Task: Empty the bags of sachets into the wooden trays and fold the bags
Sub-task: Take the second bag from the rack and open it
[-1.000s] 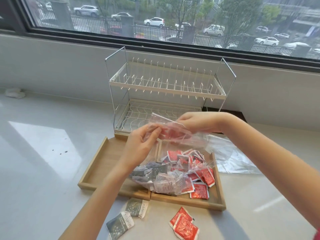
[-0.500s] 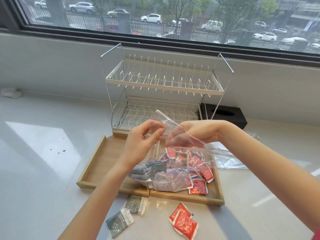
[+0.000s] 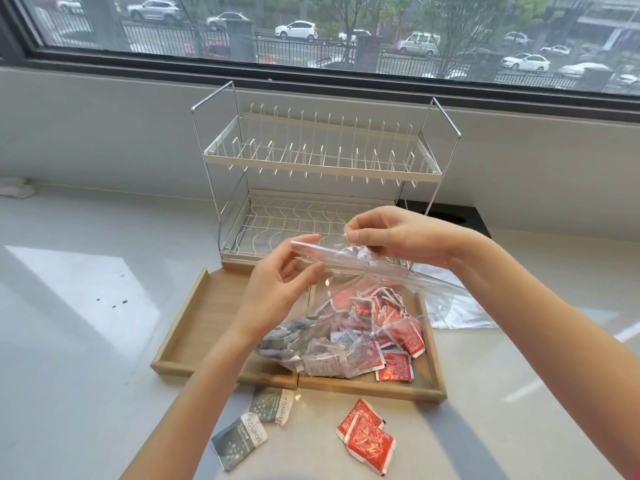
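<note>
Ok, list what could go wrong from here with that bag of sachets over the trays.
1. The clear bag lies across the divider between the left tray and right tray, so tipping it may mix grey and red sachets.
2. Both hands, left hand and right hand, pinch only the bag's mouth; the thin plastic may slip.
3. Loose sachets already lie on the counter, and more may spill past the low rim.

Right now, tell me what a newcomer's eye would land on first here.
First, the two hands, left hand and right hand, pinching the mouth of a clear plastic bag full of red and grey sachets, held over the wooden trays. Next, the white dish rack behind them under the window, then the loose sachets on the counter in front.
</note>
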### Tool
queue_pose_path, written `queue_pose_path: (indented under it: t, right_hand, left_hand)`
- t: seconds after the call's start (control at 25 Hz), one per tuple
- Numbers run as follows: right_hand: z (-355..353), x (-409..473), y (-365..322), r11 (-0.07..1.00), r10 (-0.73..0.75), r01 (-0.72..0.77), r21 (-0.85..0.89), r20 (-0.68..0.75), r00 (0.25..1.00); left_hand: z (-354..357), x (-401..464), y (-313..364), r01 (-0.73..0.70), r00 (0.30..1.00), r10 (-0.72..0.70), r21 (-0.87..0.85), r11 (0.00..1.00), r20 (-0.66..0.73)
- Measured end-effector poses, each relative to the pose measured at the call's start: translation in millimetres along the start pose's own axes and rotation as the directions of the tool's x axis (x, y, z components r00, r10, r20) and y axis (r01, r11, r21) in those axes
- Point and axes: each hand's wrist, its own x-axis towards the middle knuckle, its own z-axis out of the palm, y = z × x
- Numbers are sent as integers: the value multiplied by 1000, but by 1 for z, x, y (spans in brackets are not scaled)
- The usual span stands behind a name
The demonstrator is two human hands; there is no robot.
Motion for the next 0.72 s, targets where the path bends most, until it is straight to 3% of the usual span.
queue_pose_path:
  t: [0.12,0.24,0.36,0.56,0.72]
  right_hand:
    - [-13,-5,-1,978,-40,67,199,-136,990]
    - [-18,-6,-2,976,-87,130,178,-229,970]
    - [-12,-1,5,967,2,37,251,-155,988]
    - [-14,-9,34,938,190,-214,272,112,975]
    - [-17,-26,45,962,124,-151,227,130,984]
  left_hand:
    - [-6,-1,-5,18,997,-13,65,998,-75]
    - [-9,0,-6,6,992,2,59,998,-124]
    - [-7,3,-4,-52,988,57,34,998,-146]
    - [-10,3,-4,-68,973,75,39,997,-216]
    - [-12,3,-4,-61,971,72,56,997,-226]
